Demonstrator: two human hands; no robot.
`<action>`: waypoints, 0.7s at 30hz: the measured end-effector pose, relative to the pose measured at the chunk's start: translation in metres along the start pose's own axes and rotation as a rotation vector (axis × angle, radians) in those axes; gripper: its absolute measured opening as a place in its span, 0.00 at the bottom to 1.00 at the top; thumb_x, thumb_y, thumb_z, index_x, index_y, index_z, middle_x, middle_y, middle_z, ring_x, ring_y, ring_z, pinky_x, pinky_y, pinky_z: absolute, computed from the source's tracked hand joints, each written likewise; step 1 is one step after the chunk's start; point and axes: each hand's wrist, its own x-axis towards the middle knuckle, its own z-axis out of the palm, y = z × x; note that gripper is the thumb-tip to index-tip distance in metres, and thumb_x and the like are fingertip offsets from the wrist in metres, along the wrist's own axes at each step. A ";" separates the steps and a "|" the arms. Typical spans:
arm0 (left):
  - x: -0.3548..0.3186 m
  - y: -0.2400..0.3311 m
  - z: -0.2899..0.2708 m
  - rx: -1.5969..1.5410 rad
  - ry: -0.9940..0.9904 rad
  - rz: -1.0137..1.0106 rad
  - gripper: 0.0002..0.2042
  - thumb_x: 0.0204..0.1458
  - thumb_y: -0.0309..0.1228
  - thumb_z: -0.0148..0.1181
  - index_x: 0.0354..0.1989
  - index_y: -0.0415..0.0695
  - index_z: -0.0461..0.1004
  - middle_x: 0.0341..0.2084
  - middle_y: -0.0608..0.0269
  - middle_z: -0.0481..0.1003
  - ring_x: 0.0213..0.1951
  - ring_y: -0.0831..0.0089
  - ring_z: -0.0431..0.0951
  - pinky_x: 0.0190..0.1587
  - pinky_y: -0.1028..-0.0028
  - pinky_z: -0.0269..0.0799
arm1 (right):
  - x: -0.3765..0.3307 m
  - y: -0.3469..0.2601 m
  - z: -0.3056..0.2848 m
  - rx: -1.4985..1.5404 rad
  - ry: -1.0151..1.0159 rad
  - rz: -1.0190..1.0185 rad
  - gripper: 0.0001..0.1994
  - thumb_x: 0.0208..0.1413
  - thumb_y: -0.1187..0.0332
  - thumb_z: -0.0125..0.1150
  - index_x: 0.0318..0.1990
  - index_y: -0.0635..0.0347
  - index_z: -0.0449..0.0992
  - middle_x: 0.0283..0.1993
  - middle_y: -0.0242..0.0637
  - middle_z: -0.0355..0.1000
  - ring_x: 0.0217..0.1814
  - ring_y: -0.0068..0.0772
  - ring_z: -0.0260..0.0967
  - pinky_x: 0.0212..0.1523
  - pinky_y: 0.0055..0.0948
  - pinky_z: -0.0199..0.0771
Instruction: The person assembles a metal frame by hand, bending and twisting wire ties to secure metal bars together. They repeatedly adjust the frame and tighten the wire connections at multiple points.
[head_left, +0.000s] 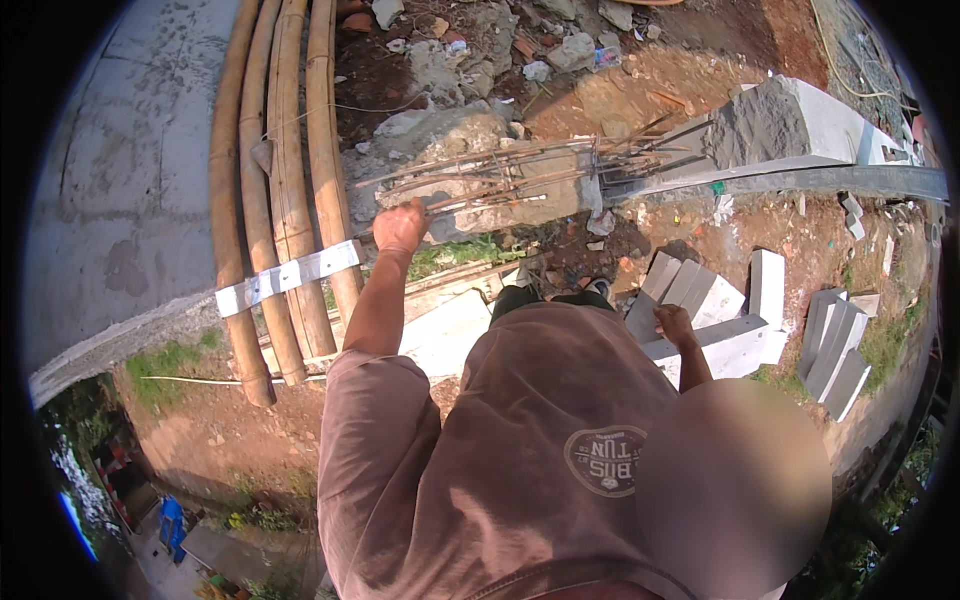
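Note:
My left hand point(401, 226) is closed round the near left end of a bundle of thin steel reinforcing bars point(490, 190). The bars lie lengthwise along a rough concrete beam point(560, 205) and run off to the right, toward a block wall. Low at my right side, my right hand point(675, 324) is curled, with nothing visible in it. It hangs over a pile of pale grey lightweight blocks point(712, 335), apart from the bars. Whether it touches a block I cannot tell.
Several bamboo poles point(291, 200), with a white perforated strip point(290, 277) across them, stand left of my left hand. Mortar covers the end of a block wall point(765, 125) at the right. More blocks point(835, 350) lie farther right. Rubble point(570, 52) covers the soil ahead.

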 end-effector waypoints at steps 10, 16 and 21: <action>0.014 -0.001 -0.016 -0.047 -0.249 -0.039 0.17 0.51 0.45 0.56 0.41 0.47 0.77 0.33 0.53 0.79 0.38 0.56 0.79 0.42 0.60 0.75 | 0.014 -0.027 0.008 -0.063 -0.032 -0.093 0.19 0.55 0.60 0.56 0.42 0.71 0.75 0.30 0.37 0.73 0.26 0.28 0.72 0.26 0.26 0.71; 0.013 0.000 -0.012 -0.035 -0.250 -0.037 0.16 0.50 0.46 0.56 0.41 0.49 0.77 0.33 0.52 0.79 0.38 0.55 0.79 0.42 0.60 0.75 | 0.002 -0.048 0.011 -0.112 0.007 -0.202 0.18 0.55 0.60 0.56 0.41 0.68 0.76 0.34 0.41 0.75 0.31 0.33 0.73 0.35 0.31 0.72; 0.009 0.001 -0.007 0.012 -0.177 -0.050 0.16 0.48 0.45 0.58 0.38 0.48 0.77 0.31 0.52 0.79 0.37 0.55 0.79 0.41 0.60 0.75 | 0.011 -0.026 0.017 -0.130 0.061 -0.150 0.16 0.54 0.58 0.53 0.35 0.65 0.77 0.38 0.49 0.74 0.41 0.47 0.73 0.44 0.39 0.69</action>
